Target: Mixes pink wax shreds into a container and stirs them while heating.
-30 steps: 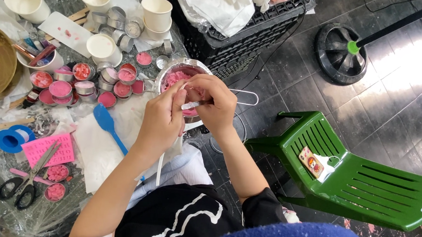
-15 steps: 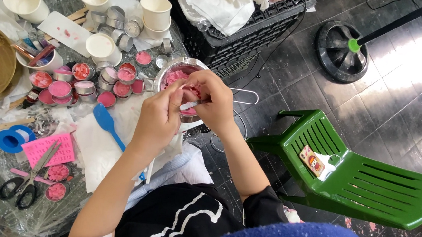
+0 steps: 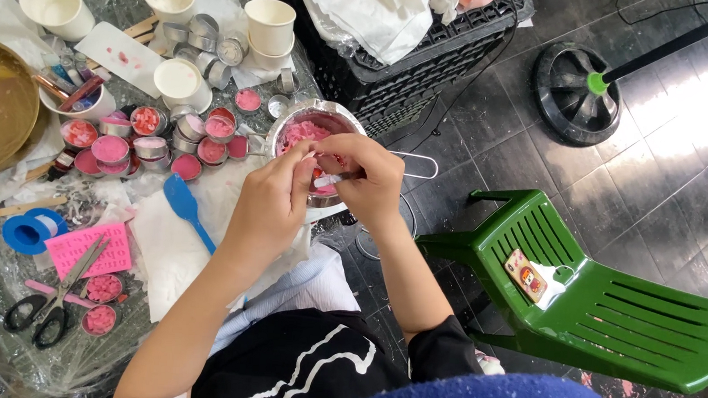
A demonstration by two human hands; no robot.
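While both hands (image 3: 326, 185) meet over the metal pot (image 3: 313, 127), each grip pinches something small — unidentifiable.

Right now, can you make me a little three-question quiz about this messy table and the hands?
1. True or false: both hands are over the metal bowl of pink stuff.
2. What colour is the spatula?
A. blue
B. yellow
C. white
3. Fill in: the scissors have ____ handles.

Key:
1. true
2. A
3. black
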